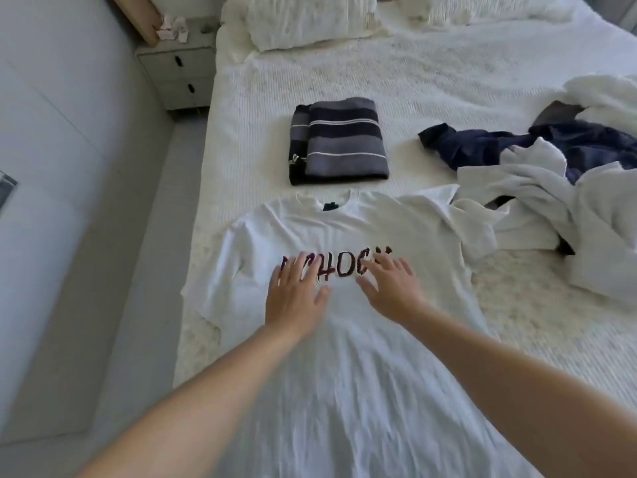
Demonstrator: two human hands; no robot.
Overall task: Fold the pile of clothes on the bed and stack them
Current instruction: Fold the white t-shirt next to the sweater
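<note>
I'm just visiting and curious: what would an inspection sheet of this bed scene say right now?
Surface: bed with white textured cover.
Job's things: white T-shirt spread flat, print up; folded striped garment beyond it; unfolded pile of white and navy clothes to the right.
Clutter: small items on the nightstand, too blurred to name.
Grippers: left hand and right hand lie flat on the T-shirt, fingers spread over the print.
Cables: nothing seen.
Surroundings: pillows at the head, pale floor on the left.
</note>
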